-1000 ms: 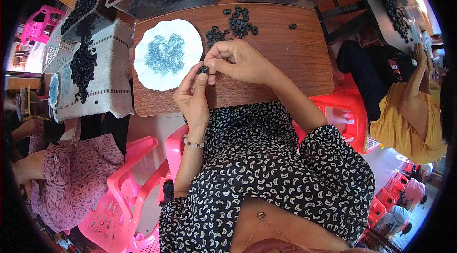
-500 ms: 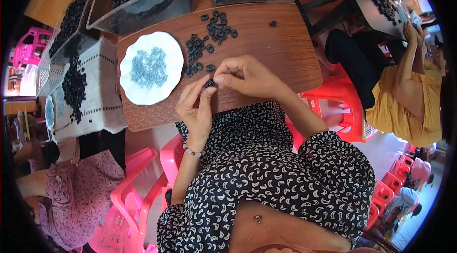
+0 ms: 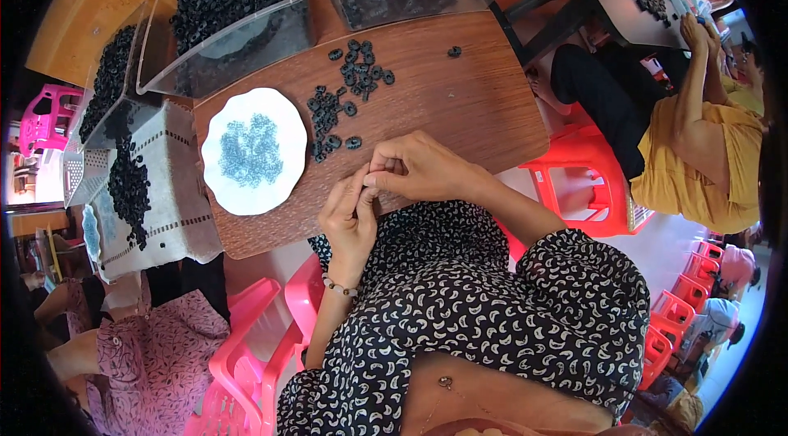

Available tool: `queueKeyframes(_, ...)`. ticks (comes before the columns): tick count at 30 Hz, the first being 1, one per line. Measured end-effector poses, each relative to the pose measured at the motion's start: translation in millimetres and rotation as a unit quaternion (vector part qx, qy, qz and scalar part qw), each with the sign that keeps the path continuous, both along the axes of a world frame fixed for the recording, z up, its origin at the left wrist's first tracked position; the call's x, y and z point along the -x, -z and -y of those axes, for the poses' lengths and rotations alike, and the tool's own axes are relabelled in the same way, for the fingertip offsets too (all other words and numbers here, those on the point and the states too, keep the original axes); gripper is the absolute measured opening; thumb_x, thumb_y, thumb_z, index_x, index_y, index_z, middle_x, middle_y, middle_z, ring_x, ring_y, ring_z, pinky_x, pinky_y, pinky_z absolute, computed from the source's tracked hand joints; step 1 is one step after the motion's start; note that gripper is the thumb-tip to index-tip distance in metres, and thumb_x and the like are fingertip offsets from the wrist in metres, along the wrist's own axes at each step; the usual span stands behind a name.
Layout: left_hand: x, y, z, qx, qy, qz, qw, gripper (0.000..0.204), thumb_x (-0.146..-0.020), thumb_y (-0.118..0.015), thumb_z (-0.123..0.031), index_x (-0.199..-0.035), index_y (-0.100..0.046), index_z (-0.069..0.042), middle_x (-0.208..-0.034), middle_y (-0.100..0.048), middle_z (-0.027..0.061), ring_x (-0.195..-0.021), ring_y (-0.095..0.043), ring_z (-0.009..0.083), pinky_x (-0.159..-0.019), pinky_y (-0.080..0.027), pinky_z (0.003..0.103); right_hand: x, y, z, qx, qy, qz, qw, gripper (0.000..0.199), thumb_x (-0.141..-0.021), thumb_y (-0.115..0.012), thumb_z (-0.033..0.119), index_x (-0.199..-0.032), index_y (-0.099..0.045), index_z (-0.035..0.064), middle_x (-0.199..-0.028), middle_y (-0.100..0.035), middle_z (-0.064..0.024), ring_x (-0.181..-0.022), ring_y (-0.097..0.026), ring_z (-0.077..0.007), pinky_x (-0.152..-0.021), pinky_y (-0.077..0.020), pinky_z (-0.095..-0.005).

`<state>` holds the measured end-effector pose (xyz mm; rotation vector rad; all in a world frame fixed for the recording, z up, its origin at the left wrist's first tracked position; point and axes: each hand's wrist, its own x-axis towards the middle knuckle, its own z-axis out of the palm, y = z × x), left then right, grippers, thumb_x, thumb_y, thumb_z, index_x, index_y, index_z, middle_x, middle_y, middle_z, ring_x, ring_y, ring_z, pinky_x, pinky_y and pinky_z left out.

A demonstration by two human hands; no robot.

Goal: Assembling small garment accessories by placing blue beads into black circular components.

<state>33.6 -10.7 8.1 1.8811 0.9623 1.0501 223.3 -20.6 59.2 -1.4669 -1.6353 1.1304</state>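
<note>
left hand (image 3: pixel 348 221), right hand (image 3: pixel 422 167) | touching; can't tell what's held | black pieces (image 3: pixel 361 69) beyond

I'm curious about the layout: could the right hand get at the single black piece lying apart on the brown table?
Probably yes: nothing seems to stand between the right hand and the single black piece. The right hand appears to touch the left hand and would likely have to part first.
</note>
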Motion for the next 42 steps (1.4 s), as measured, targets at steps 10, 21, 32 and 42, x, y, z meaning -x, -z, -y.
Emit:
queueKeyframes(10,3,4,-4,0.069,-0.028,0.038,0.996,0.027,-0.094,-0.070,-0.006,-0.120,-0.072,0.000,-0.093,-0.070,0.0109,-0.079,-0.066,0.0184,-0.073,-0.052,0.029,-36,2,-40,-0.125,0.105,0.157,0.974,0.014,-0.092,-0.070,0.019,-0.096,-0.071,0.0054,-0.084,-0.070,-0.0114,-0.078,-0.066,-0.0269,-0.071,-0.0508,-0.0382)
queueKeyframes(21,-2,-1,3,0.046,-0.040,0.022,0.998,0.028,-0.091,-0.075,-0.009,-0.118,-0.073,-0.001,-0.091,-0.069,0.0104,-0.078,-0.064,0.0166,-0.072,-0.051,0.028,-50,20,-63,-0.207,0.128,0.297,0.923,0.011,-0.089,-0.069,0.014,-0.099,-0.070,0.0085,-0.092,-0.064,-0.0123,-0.096,-0.058,-0.0346,-0.079,-0.0509,-0.0473)
queueKeyframes(32,-2,-5,3,0.046,-0.036,0.020,0.998,0.029,-0.089,-0.076,-0.006,-0.118,-0.073,-0.001,-0.092,-0.070,0.0110,-0.079,-0.065,0.0180,-0.073,-0.052,0.028,-46,19,-64,-0.198,0.123,0.319,0.919,0.013,-0.086,-0.074,0.015,-0.096,-0.070,0.0090,-0.093,-0.064,-0.0122,-0.098,-0.057,-0.0338,-0.081,-0.0515,-0.0455)
queueKeyframes(42,-3,-9,2,0.136,-0.036,0.097,0.985,0.028,-0.092,-0.072,-0.003,-0.120,-0.072,0.001,-0.097,-0.069,0.0080,-0.085,-0.064,0.0135,-0.077,-0.051,0.025,-27,-9,-27,-0.127,0.123,0.111,0.978,0.012,-0.085,-0.076,0.012,-0.093,-0.070,0.0062,-0.084,-0.070,-0.0091,-0.081,-0.066,-0.0232,-0.071,-0.0524,-0.0356)
